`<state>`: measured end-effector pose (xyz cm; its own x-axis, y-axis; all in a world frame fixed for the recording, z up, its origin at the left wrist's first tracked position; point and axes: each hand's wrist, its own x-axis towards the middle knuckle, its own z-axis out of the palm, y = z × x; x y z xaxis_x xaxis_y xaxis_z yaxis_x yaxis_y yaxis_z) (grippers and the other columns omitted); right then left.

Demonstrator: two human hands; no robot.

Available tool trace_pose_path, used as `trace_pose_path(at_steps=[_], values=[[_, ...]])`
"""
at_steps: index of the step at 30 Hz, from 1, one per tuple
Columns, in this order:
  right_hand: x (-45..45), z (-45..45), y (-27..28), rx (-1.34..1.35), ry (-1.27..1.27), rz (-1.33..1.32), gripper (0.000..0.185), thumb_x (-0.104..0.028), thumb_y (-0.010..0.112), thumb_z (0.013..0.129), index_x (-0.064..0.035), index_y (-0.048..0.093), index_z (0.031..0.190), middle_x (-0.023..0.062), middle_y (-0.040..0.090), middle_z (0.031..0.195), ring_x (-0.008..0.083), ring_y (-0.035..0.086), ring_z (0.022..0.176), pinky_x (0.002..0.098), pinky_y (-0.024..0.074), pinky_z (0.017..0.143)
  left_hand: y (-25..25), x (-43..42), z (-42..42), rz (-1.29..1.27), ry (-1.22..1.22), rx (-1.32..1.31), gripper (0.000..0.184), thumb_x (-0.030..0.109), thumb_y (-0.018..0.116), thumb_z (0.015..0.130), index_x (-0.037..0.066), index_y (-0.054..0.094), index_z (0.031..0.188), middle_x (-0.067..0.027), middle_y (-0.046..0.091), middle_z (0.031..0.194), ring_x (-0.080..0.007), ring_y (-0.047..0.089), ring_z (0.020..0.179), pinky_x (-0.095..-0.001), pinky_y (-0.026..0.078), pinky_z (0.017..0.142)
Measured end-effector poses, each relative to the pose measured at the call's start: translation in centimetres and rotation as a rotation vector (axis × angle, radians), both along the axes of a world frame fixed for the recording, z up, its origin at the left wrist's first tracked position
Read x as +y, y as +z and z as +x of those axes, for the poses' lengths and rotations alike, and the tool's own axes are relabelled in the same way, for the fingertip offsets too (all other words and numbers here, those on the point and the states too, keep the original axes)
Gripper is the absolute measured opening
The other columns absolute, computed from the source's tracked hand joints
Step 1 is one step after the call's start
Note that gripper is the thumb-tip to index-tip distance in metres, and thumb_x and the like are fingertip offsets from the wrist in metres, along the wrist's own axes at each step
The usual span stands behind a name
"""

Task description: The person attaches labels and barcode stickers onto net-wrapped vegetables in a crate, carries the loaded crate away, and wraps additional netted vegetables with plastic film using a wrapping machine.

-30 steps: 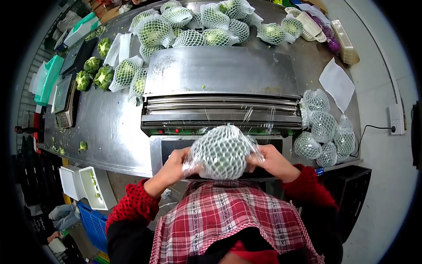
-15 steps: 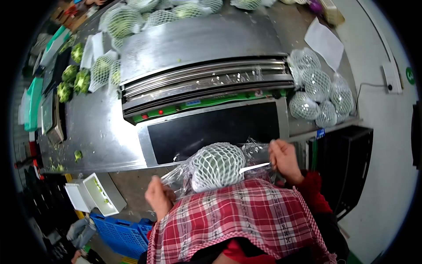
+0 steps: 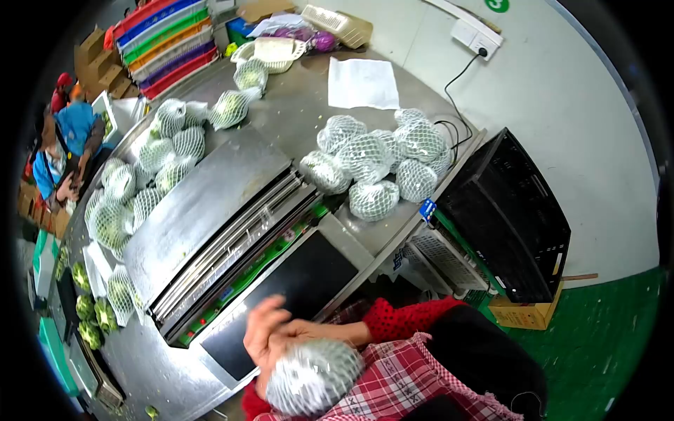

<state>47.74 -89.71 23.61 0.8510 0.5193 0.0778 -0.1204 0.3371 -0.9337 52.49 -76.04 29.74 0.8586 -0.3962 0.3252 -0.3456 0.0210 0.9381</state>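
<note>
A round vegetable in a white foam net and clear film point(image 3: 316, 377) is close to my body, above the checked apron point(image 3: 390, 375). My left hand point(image 3: 264, 347) is against its far left side, with blurred fingers pointing up. My right hand point(image 3: 309, 331) reaches across from the right along its top and meets my left hand. The fingers of my right hand are smeared and partly hidden by the left. Just beyond both hands is the black front plate point(image 3: 309, 274) of a film sealing machine point(image 3: 210, 203).
Several net-wrapped vegetables point(image 3: 368, 158) sit right of the machine, with more point(image 3: 168, 151) behind it. A white sheet point(image 3: 363, 83) lies on the steel table point(image 3: 295, 91). Bare broccoli heads point(image 3: 105, 316) are at left. Black crates point(image 3: 505, 217) stand at right. A person in blue point(image 3: 77, 130) is far left.
My view has swung right. My hands, earlier apart and pinching the film at both ends of the vegetable, have come together, and the vegetable is now turned and wrapped closer.
</note>
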Motion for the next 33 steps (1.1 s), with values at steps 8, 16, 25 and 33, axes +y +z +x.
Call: trace_pose_path(at_steps=[8, 16, 25, 33], values=[[-9.3, -4.1, 3.4, 0.459, -0.331, 0.237, 0.054, -0.028, 0.057, 0.094, -0.0035, 0.042, 0.139, 0.0136, 0.049, 0.137, 0.0244, 0.046, 0.128, 0.0394, 0.0364, 0.108, 3.9, 0.9, 0.1, 0.186, -0.549, 0.582, 0.077, 0.006, 0.069, 0.075, -0.004, 0.032, 0.143, -0.0185, 0.053, 0.131, -0.0229, 0.052, 0.121, -0.0339, 0.037, 0.105], [-26.2, 8.2, 9.3, 0.409, -0.863, 0.301, 0.048, -0.036, 0.052, 0.094, -0.0023, 0.051, 0.129, 0.01, 0.061, 0.119, 0.024, 0.058, 0.113, 0.0372, 0.0466, 0.101, 3.6, -11.8, 9.6, 0.247, -0.481, 0.001, 0.076, 0.035, 0.07, 0.086, -0.001, 0.034, 0.142, -0.0249, 0.049, 0.133, -0.0343, 0.053, 0.122, -0.0399, 0.046, 0.097], [-57.2, 30.4, -6.3, 0.363, -0.89, -1.524, 0.06, -0.05, 0.07, 0.077, 0.0019, 0.066, 0.108, 0.0182, 0.068, 0.108, 0.0274, 0.064, 0.102, 0.0386, 0.0491, 0.086, -1.5, -6.5, 31.4, 0.707, 0.342, -0.204, 0.04, 0.03, 0.072, 0.083, 0.0, 0.064, 0.108, -0.0188, 0.065, 0.102, -0.032, 0.063, 0.093, -0.0371, 0.051, 0.079], [-30.2, 60.2, -0.7, -0.473, -0.545, -1.195, 0.077, -0.054, 0.071, 0.076, 0.0091, 0.058, 0.118, 0.0291, 0.061, 0.117, 0.0376, 0.06, 0.111, 0.0401, 0.0452, 0.095, -5.2, -6.6, 36.9, 0.84, 0.441, -0.047, 0.048, 0.045, 0.068, 0.082, 0.0, 0.068, 0.098, -0.0187, 0.069, 0.093, -0.0323, 0.067, 0.083, -0.0404, 0.052, 0.078]])
